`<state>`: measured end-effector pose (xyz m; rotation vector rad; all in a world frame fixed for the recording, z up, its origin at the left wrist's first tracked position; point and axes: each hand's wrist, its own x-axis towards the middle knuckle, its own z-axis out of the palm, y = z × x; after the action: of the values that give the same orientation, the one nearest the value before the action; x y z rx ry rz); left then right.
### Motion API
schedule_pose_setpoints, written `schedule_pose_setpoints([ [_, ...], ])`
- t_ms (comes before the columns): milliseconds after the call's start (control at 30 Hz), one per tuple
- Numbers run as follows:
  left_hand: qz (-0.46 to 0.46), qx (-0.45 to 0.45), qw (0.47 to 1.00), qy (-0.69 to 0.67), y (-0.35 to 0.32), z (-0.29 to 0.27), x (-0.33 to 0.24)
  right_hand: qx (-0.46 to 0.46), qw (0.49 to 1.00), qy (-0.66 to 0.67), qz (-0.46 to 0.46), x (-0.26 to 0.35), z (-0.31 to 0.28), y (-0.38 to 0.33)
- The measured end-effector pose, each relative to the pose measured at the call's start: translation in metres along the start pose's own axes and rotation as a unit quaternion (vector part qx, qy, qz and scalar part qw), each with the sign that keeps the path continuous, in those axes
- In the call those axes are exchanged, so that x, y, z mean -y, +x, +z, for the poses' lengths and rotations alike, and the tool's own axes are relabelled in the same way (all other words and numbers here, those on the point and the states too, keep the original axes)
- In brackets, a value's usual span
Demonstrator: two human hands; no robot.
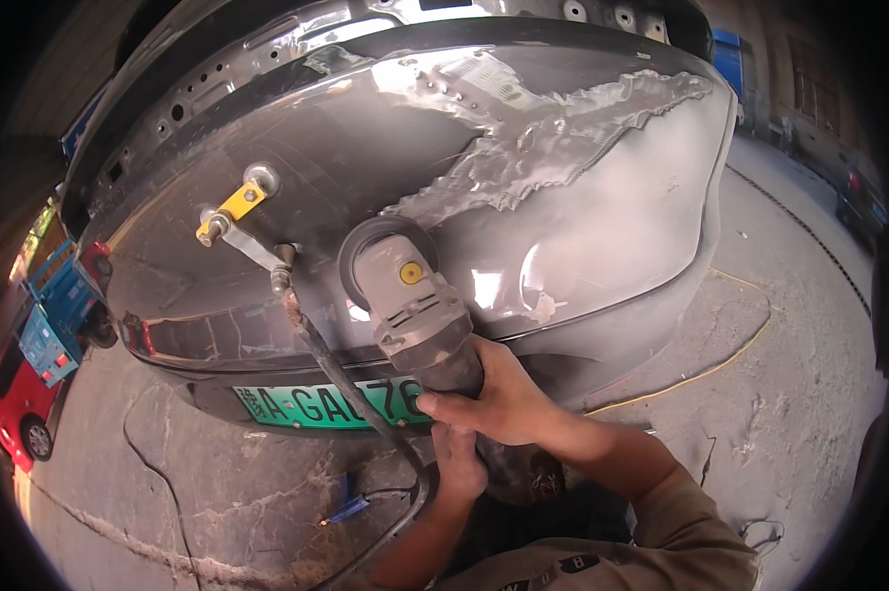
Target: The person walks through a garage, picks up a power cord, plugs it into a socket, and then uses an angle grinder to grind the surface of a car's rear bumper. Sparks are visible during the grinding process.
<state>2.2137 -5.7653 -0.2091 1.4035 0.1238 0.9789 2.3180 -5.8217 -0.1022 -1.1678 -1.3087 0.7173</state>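
Observation:
A grey and black angle grinder (pixel 410 305) is held up against a dark grey car panel (pixel 336 148). Its round disc (pixel 380 231) lies at the panel, just below the edge of a rough, stripped metallic patch (pixel 523 153). My right hand (pixel 503 399) wraps round the grinder's dark body, thumb toward the left. Below it my left hand (pixel 459 465) closes on the rear part of the same tool, its fingers partly hidden. Left of the disc, a yellow link plate (pixel 237 204) with bolts joins a bent grey metal bar (pixel 331 364) that runs down past the green licence plate (pixel 316 406).
A yellow cable (pixel 730 362) curves over the concrete floor on the right. A dark cable (pixel 159 473) and a blue tool (pixel 348 510) lie on the floor at left. Beyond stand a red car (pixel 16 404) and a blue truck (pixel 55 315).

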Motion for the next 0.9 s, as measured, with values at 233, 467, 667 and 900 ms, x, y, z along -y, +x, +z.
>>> schedule_pose_setpoints([
  [233,-0.003,-0.114,0.993,0.000,-0.005,0.019,0.008,-0.004,0.999,-0.014,-0.048,-0.015,0.001,0.003],
  [467,0.020,-0.203,0.978,-0.032,-0.007,0.029,0.021,0.014,0.996,-0.035,-0.076,-0.024,0.005,0.007],
  [667,0.002,-0.104,0.995,0.013,-0.010,0.014,0.023,0.015,0.997,-0.034,-0.065,-0.019,-0.004,0.006],
  [900,-0.003,-0.094,0.995,0.028,-0.003,0.004,0.036,0.015,0.997,-0.014,-0.069,-0.010,-0.002,0.009],
])
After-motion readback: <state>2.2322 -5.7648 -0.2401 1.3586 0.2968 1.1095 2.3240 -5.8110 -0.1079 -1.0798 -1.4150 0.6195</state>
